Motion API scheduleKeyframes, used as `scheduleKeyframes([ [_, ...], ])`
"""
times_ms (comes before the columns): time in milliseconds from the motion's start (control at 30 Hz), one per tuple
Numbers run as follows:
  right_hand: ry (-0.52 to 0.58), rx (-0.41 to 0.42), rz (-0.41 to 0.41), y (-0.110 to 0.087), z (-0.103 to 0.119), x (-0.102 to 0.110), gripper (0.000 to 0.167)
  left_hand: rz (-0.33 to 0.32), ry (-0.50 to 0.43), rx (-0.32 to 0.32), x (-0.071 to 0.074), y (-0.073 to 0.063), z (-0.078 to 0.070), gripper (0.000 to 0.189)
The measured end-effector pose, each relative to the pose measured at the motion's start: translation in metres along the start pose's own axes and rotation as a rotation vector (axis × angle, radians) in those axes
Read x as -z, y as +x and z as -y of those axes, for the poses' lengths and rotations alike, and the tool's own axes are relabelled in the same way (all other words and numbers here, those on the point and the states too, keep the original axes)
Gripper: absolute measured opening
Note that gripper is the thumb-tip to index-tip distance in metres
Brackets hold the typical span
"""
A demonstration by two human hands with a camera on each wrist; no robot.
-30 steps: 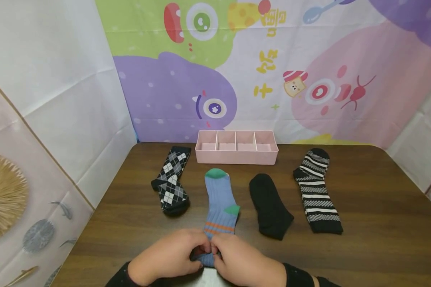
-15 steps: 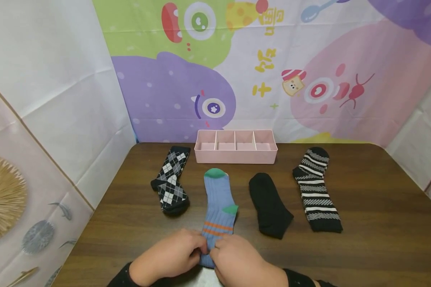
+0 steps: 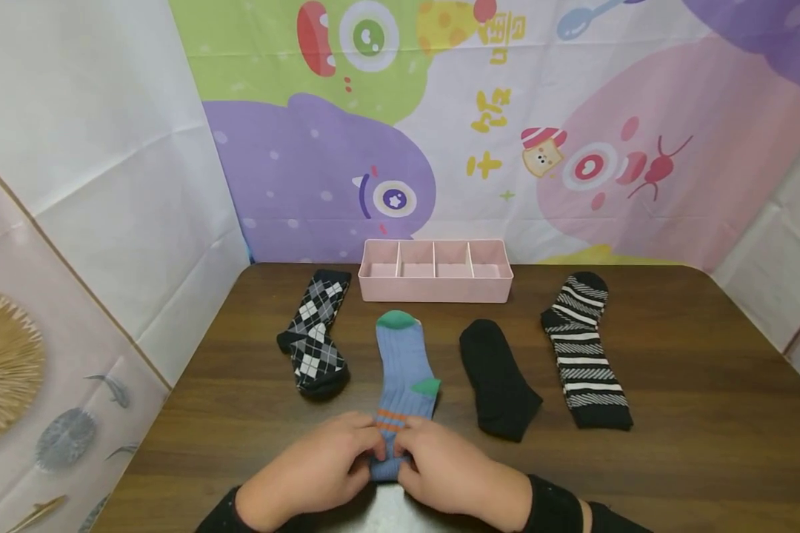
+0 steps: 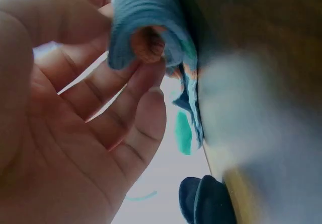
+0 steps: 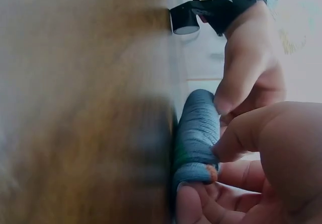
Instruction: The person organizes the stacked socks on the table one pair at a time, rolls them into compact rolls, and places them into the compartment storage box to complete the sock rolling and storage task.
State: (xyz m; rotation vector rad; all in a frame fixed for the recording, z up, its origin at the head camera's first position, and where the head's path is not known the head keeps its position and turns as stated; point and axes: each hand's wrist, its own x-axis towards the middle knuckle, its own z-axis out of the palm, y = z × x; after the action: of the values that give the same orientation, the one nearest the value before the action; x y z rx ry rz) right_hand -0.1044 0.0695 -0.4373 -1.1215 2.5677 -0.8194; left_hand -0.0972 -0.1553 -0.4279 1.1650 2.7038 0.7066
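A blue ribbed sock with green toe and heel and orange stripes lies on the table, toe pointing away from me. Its near end is turned over into a roll, with orange showing inside the curl in the left wrist view. My left hand pinches the roll's left side, thumb near and fingers on the far side. On the right side, my right hand holds the same roll between thumb and fingers. In the right wrist view the rolled sock lies close along the tabletop, both hands at it.
Left of the blue sock lies a black-and-white argyle sock. To its right are a plain black sock and a striped black-and-white sock. A pink divided box stands at the table's back edge, before a cartoon-print cloth.
Half a second ago the near end lay flatter between my hands; now it is rolled, and the sock's near edge sits farther forward. Both hands have shifted slightly forward. The other socks stay put.
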Motion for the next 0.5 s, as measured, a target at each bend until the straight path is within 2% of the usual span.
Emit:
scheduleKeyframes([
  [133, 0.055, -0.027, -0.003, 0.002, -0.006, 0.000, 0.008, 0.052, 0.006, 0.039, 0.001, 0.001, -0.001, 0.016],
  [267, 0.068, -0.050, -0.001, 0.004, -0.008, 0.000, 0.012, 0.051, 0.035, 0.056, 0.001, 0.002, -0.003, 0.016],
  [367, -0.025, -0.041, 0.001, 0.003, -0.004, 0.000, 0.013, 0.034, 0.038, 0.061, -0.001, 0.002, -0.003, 0.016],
  [433, -0.161, -0.016, 0.002, 0.001, 0.002, -0.001, 0.013, 0.030, 0.037, 0.065, -0.002, 0.002, -0.003, 0.015],
  [500, -0.294, 0.018, 0.004, -0.001, 0.008, -0.001, 0.021, 0.021, 0.032, 0.057, -0.004, 0.002, -0.003, 0.015],
])
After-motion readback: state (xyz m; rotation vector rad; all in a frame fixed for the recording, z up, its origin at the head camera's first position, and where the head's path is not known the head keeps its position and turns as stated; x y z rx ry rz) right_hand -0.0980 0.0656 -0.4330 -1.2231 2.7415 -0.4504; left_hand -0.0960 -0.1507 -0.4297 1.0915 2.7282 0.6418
